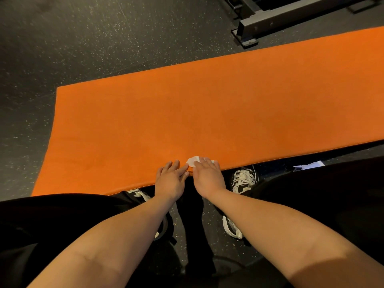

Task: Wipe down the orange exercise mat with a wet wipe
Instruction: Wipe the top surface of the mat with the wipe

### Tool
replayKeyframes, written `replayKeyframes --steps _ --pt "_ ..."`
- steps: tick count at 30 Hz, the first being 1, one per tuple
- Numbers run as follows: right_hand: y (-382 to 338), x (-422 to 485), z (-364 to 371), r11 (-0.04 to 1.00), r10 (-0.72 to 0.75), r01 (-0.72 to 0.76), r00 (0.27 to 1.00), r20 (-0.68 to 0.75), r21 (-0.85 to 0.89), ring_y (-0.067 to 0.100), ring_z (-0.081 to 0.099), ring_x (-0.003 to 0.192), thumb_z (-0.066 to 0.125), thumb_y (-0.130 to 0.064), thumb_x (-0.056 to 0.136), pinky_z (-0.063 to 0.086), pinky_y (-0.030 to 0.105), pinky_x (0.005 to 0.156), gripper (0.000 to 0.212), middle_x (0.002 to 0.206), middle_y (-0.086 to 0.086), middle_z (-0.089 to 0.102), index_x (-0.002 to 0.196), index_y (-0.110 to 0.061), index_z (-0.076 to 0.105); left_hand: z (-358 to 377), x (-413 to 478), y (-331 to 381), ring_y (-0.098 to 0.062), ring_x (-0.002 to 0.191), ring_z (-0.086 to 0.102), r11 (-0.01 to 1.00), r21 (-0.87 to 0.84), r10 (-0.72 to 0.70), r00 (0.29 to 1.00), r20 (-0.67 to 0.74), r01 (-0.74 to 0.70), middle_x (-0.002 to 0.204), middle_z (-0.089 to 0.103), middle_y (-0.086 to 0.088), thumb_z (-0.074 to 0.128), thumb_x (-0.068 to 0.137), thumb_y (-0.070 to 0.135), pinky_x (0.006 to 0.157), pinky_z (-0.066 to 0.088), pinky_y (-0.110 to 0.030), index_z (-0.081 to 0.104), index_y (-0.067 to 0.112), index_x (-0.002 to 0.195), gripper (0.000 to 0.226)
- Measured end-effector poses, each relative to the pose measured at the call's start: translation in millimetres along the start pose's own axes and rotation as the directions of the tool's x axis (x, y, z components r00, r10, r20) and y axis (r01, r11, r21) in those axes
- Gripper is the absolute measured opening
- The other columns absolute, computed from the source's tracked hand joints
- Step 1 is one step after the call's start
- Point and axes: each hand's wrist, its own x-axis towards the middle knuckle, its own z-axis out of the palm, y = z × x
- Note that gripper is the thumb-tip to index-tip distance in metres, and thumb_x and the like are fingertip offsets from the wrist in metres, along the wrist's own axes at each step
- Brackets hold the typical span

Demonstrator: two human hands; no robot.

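- Speckled rubber floor (83,38): sits right under the near mat edge; if a stroke overshoots, the wipe drags onto floor grit and carries it back onto the mat
- Orange exercise mat (207,104): lies flat on the floor and runs off frame to the right. Most of its surface is well away from the hands, so the far side & right end are likely to get skipped w/o a shift in position. A hard push could also make it slide or buckle at the near edge
- Grey metal equipment frame (280,19): close to the mat's far edge at top right, so a long reach that way risks a knuckle knock
- Right hand (207,177): flat, fingers straight, palm pressing the wipe down on the mat's near edge, not curled round it. W/ no pinch on it, the wipe could slip out or bunch mid-stroke
- Left hand (169,180): fingers loosely spread, resting on the mat just beside the right, holding nothing; it sits in the path of a leftward stroke
- Wet wipe (193,161): small & crumpled, mostly hidden under the right fingers, at the near edge. Covers little per pass & prob dries before the whole mat is done
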Motion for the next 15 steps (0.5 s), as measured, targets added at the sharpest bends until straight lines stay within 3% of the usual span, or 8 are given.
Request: replayKeyframes --steps 3,6,7,12,15 --pt "11.4 5.8 -9.9 0.999 -0.014 0.013 0.999 -0.037 -0.041 0.019 0.011 0.156 0.015 -0.044 0.109 -0.002 0.048 0.126 0.056 0.167 0.001 0.023 0.156 -0.022 0.036 -4.1 -2.7 4.3 -0.022 0.153 0.016 1.0 -0.021 -0.008 1.0 -0.012 0.008 0.163 0.03 0.002 0.034 0.107 0.048 0.12 0.012 -0.043 0.043 0.041 0.149 0.044" --pt "24.7 15.2 -16.5 0.97 0.242 -0.243 0.969 -0.047 -0.015 0.022 -0.003 0.157 0.011 -0.044 0.108 -0.007 0.049 0.125 0.06 0.17 0.006 0.007 0.161 -0.018 0.022 -5.2 -7.4 10.1 -0.023 0.153 0.016 0.999 -0.037 -0.006 1.0 -0.008 0.006 0.163 0.031 0.002 0.034 0.107 0.048 0.12 0.011 -0.043 0.044 0.04 0.149 0.044" --pt "22.6 15.8 -14.8 0.963 0.268 -0.269 0.962 -0.042 -0.022 0.023 -0.005 0.156 0.012 -0.043 0.108 -0.007 0.048 0.125 0.06 0.17 0.008 0.004 0.161 -0.016 0.02 -5.1 -8.6 11.0 -0.024 0.153 0.016 0.999 -0.032 -0.006 1.0 -0.004 0.006 0.163 0.031 0.002 0.033 0.107 0.048 0.12 0.012 -0.043 0.044 0.04 0.149 0.044" --pt "-2.8 9.1 3.6 0.999 -0.022 0.023 0.999 0.045 -0.026 0.023 0.004 0.156 0.018 -0.036 0.11 0.0 0.046 0.126 0.053 0.169 0.006 0.015 0.159 -0.018 0.028 -6.6 -5.9 11.1 -0.023 0.153 0.013 1.0 0.001 -0.03 0.998 0.064 0.03 0.164 0.027 0.004 0.032 0.103 0.049 0.122 0.009 -0.044 0.042 0.04 0.15 0.049" --pt "11.6 22.0 -5.8 0.994 -0.035 0.042 0.997 0.075 -0.096 0.02 0.001 0.156 0.017 -0.04 0.109 -0.001 0.05 0.125 0.055 0.17 0.003 0.012 0.16 -0.021 0.024 -11.6 0.9 14.0 -0.024 0.15 0.014 0.998 -0.011 -0.058 0.995 0.076 0.059 0.164 0.026 0.007 0.029 0.101 0.045 0.121 0.011 -0.044 0.039 0.039 0.152 0.052"
